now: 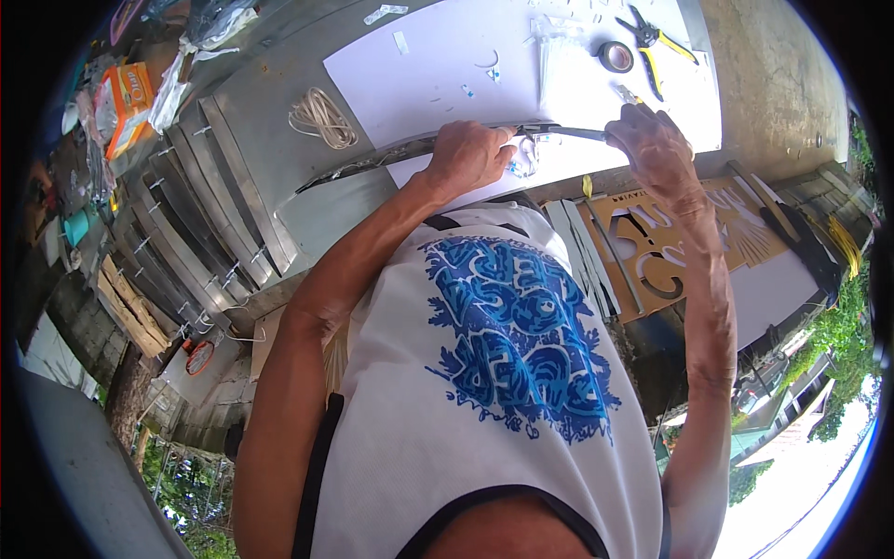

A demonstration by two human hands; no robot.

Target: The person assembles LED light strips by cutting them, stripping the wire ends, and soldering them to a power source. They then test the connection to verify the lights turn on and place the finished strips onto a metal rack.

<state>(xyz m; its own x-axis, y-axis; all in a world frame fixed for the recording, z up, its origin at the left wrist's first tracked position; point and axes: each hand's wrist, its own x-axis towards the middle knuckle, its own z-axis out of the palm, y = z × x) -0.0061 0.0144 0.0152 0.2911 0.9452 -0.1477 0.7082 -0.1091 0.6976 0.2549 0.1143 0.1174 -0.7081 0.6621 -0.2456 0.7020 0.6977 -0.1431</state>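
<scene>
My left hand (470,154) is closed on a long, thin dark strip (372,160), which runs off to the left over the table's near edge. To its right, my right hand (652,149) is closed round the end of a slim grey rod-like piece (579,132). That piece reaches left and meets the strip between my hands; its exact kind cannot be made out. Small clear bits and thin wire (528,154) lie just below the meeting point. Beneath everything is a white sheet (428,74). The fingertips of both hands are partly hidden.
Yellow-and-black wire strippers (652,51), a black tape roll (616,57) and clear plastic bags (559,56) lie on the sheet. Coiled white cord (322,119) is at left, beside several metal strips (228,177). A brown cut-out board (643,233) stands lower right.
</scene>
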